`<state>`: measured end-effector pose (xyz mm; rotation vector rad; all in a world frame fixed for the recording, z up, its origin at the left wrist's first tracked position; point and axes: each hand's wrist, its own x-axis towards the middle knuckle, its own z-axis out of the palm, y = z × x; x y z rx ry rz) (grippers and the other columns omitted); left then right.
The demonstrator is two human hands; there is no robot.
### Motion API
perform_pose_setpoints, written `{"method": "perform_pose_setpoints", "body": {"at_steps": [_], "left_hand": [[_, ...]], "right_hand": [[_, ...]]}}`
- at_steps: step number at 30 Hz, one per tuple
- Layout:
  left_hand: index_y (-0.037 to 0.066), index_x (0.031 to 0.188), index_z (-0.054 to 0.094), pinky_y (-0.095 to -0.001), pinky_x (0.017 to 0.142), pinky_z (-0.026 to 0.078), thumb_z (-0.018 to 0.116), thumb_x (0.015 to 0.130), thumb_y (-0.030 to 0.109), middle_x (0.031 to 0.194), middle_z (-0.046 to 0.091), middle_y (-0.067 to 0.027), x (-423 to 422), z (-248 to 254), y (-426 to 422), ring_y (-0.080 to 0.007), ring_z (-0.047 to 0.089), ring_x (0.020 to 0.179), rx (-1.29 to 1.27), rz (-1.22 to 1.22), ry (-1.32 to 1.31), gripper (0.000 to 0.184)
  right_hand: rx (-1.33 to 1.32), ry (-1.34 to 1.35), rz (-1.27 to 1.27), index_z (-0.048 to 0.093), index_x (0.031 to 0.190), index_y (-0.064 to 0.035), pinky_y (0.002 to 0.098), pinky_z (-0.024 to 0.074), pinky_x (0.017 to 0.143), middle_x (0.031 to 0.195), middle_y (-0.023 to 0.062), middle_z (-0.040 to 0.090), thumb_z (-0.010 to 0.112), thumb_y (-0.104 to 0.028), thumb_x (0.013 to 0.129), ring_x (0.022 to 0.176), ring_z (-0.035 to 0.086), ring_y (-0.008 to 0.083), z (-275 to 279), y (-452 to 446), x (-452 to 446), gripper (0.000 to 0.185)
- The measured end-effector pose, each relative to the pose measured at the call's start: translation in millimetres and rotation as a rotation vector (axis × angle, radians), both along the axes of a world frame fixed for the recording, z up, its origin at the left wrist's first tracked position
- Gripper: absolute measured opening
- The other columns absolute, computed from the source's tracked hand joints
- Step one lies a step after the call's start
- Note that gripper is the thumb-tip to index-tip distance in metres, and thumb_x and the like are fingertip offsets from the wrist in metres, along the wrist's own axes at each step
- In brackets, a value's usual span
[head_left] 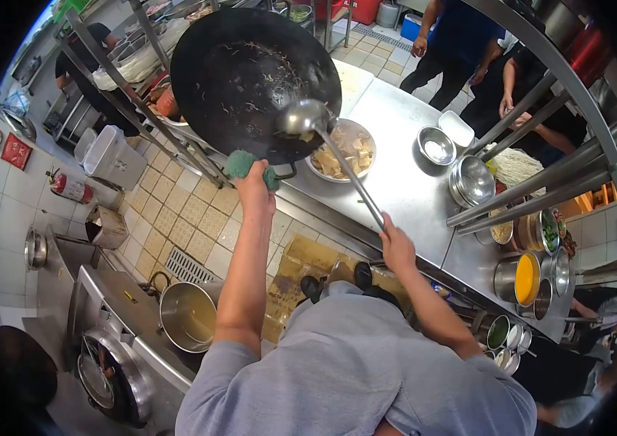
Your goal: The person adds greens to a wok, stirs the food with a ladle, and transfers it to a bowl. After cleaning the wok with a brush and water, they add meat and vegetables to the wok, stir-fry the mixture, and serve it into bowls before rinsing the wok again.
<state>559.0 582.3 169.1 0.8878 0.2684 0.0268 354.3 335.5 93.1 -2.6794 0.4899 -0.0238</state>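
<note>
My left hand is closed on a green cloth at the handle of a large black wok. The wok is tilted, its inside facing me, with thin shreds of food stuck to it. My right hand grips the long handle of a metal ladle. The ladle's bowl is at the wok's lower right edge, beside a white bowl of food pieces in liquid. That bowl stands on the steel counter, partly hidden by the wok and ladle.
Metal bowls and a pot of orange liquid stand right on the counter, behind steel rails. Several people are across the counter and at upper left. A large pot and a stove are at lower left.
</note>
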Motion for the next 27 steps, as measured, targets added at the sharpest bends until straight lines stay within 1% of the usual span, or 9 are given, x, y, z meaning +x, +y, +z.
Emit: {"method": "perform_pose_setpoints", "body": {"at_steps": [3,4,8,11,15,19,21,23,27], "left_hand": [[0.010,0.080,0.046,-0.0265,0.039,0.036,0.059,0.071,0.001,0.070,0.049,0.0003,23.4,-5.3,2.6,-0.0106,0.049,0.053,0.065,0.000,-0.014,0.018],[0.011,0.082,0.047,-0.0285,0.038,0.038,0.058,0.071,0.002,0.069,0.049,-0.0020,31.1,-7.9,5.8,-0.0151,0.051,0.050,0.084,0.012,-0.027,0.018],[0.011,0.083,0.047,-0.0279,0.038,0.037,0.059,0.071,0.003,0.069,0.049,-0.0017,52.9,-7.7,21.4,-0.0148,0.051,0.052,0.232,0.059,-0.071,0.019],[0.009,0.082,0.047,-0.0269,0.041,0.040,0.059,0.070,0.004,0.070,0.049,-0.0009,60.4,-1.6,42.9,-0.0131,0.050,0.054,0.270,0.138,-0.071,0.018],[0.011,0.082,0.050,-0.0270,0.043,0.042,0.061,0.074,0.009,0.068,0.052,-0.0017,22.0,16.2,73.4,-0.0141,0.053,0.053,0.001,0.016,0.070,0.014],[0.013,0.079,0.051,-0.0203,0.041,0.042,0.059,0.079,0.014,0.064,0.055,0.0004,-72.5,-8.9,108.4,-0.0110,0.053,0.050,-0.286,0.049,0.157,0.008],[0.012,0.076,0.051,-0.0228,0.039,0.039,0.053,0.085,0.022,0.062,0.053,-0.0031,-143.3,-9.4,110.7,-0.0136,0.048,0.048,-0.383,0.090,0.210,0.013],[0.011,0.075,0.050,-0.0235,0.038,0.038,0.053,0.084,0.021,0.061,0.051,-0.0028,-212.1,-1.0,104.4,-0.0139,0.046,0.046,-0.284,0.258,0.315,0.014],[0.011,0.072,0.049,-0.0235,0.037,0.036,0.052,0.084,0.023,0.059,0.050,-0.0029,-332.2,-1.3,81.4,-0.0134,0.046,0.045,-0.392,0.515,0.326,0.018]], "right_hand": [[-0.093,-0.045,-0.039,0.036,0.134,-0.0295,0.0462,0.0459,0.068,0.087,0.0146,0.057,0.050,-0.022,0.088,0.076,0.058,0.0353,-16.3,-17.4,-31.0,0.049],[-0.089,-0.043,-0.041,0.036,0.134,-0.0295,0.0462,0.0459,0.068,0.087,0.0146,0.057,0.050,-0.022,0.088,0.076,0.058,0.0353,-9.6,-27.7,-36.0,0.049],[-0.376,-0.046,-0.069,0.044,0.129,-0.0293,0.0412,0.0464,0.063,0.085,0.0107,0.057,0.055,-0.016,0.085,0.073,0.058,0.0312,40.7,-76.5,-52.5,0.048],[-0.370,-0.093,-0.035,0.047,0.127,-0.0278,0.0415,0.0453,0.061,0.085,0.0106,0.057,0.056,-0.015,0.084,0.074,0.058,0.0302,83.9,-94.0,-56.2,0.046],[-0.265,-0.241,-0.017,0.049,0.127,-0.0261,0.0373,0.0457,0.061,0.085,0.0107,0.059,0.056,-0.015,0.085,0.070,0.058,0.0259,96.3,-84.7,-56.8,0.044],[0.714,-0.093,0.079,0.044,0.130,-0.0049,0.0285,0.0447,0.060,0.074,0.0072,0.055,0.047,-0.014,0.090,0.060,0.052,0.0140,89.5,-50.6,-54.2,0.040],[0.890,-0.172,0.256,0.036,0.133,0.0003,0.0260,0.0421,0.053,0.070,0.0037,0.050,0.043,-0.013,0.092,0.055,0.048,0.0102,63.1,-33.2,-46.7,0.043],[1.321,0.128,0.402,0.025,0.139,-0.0083,0.0192,0.0357,0.044,0.063,-0.0001,0.043,0.040,-0.008,0.094,0.046,0.040,0.0051,77.3,-26.7,-30.9,0.048],[1.577,0.531,0.465,0.025,0.139,-0.0098,0.0187,0.0336,0.040,0.063,-0.0004,0.041,0.043,-0.010,0.093,0.043,0.039,0.0050,105.6,-30.9,-15.4,0.050]]}}
